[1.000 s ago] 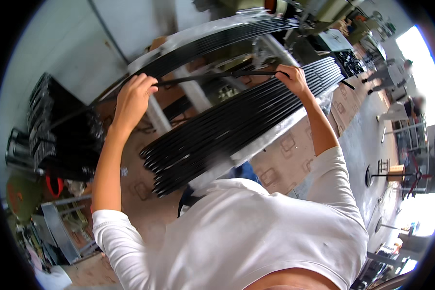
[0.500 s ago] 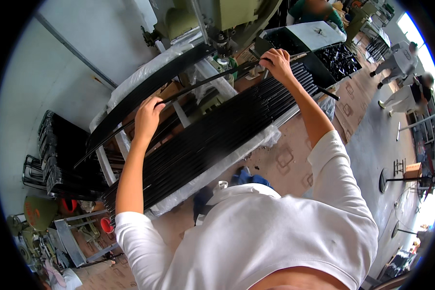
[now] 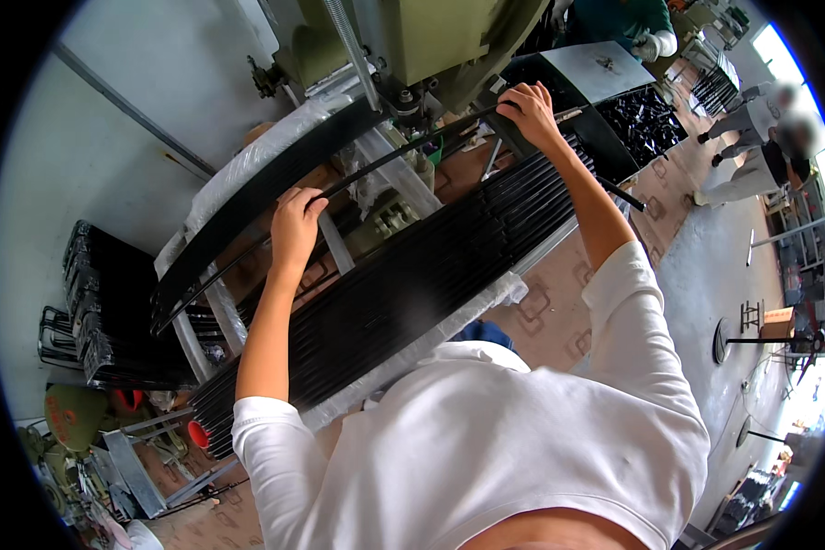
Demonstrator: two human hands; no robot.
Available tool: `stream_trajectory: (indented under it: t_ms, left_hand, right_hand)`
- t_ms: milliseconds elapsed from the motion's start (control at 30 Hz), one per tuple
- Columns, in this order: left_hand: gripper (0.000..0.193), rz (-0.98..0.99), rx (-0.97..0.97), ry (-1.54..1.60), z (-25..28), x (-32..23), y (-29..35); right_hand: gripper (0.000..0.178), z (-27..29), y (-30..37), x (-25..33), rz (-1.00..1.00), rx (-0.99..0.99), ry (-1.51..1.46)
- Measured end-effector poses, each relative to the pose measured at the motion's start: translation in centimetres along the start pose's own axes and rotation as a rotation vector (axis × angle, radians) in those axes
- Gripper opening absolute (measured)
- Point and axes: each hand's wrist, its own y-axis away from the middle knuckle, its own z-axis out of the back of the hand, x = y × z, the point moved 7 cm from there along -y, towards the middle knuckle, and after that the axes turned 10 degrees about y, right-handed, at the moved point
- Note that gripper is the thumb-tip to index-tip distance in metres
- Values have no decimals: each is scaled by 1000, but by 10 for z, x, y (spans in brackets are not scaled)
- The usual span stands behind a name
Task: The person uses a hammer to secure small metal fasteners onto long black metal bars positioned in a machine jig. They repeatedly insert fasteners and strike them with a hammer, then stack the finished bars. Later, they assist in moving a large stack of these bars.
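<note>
A long, thin black metal tube (image 3: 396, 158) stretches across between my hands, above the gap in a metal frame. My left hand (image 3: 296, 225) is closed around it left of the middle. Farther right, my right hand (image 3: 528, 112) grips it near a green machine (image 3: 431, 46), its fingers curled over the top. Nearer to me lies a row of similar black tubes (image 3: 403, 284), side by side on plastic-wrapped rails. Beyond the held tube runs a long black strip (image 3: 247, 194) with clear plastic wrap (image 3: 247, 151) along its far side.
A stack of black frames (image 3: 124, 307) leans by the left wall. At the far right stands a bin of small black parts (image 3: 640, 124), with a gloved co-worker (image 3: 646, 27) behind it. Two more people (image 3: 765, 137) are on the right. A red container (image 3: 198, 434) sits lower left.
Both hands still hold the tube. It now lies closer to the black strip, and my left hand appears slightly farther right. The view has shifted a little; the people at right have moved.
</note>
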Motion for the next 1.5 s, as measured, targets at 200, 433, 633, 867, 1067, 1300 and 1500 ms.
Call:
stream_trajectory:
  t_ms: [200,433,633,867,1067,1300,1500]
  left_hand:
    - [18,36,11,-5,3,12,2]
    - [17,96,7,-40,4,8,7]
    - [17,114,-5,-95,-1,4,13]
    - [27,134,34,-572,-16,-44,23]
    - [13,-184,95,-114,-117,-176,-19]
    - [34,-208,-4,-121,-213,-198,-105]
    - [37,-81,-101,-96,-276,-166,-148]
  right_hand:
    - [15,-1,-8,12,17,-22,-22]
    - [16,-4,-9,11,52,12,-46]
    - [17,-18,-4,7,50,156,-99]
    - [22,-13,-14,-25,56,155,-507]
    - [13,-14,70,-237,-643,846,-169]
    - [29,-100,165,-231,-103,1077,91]
    - [21,-94,167,-253,-99,1051,116]
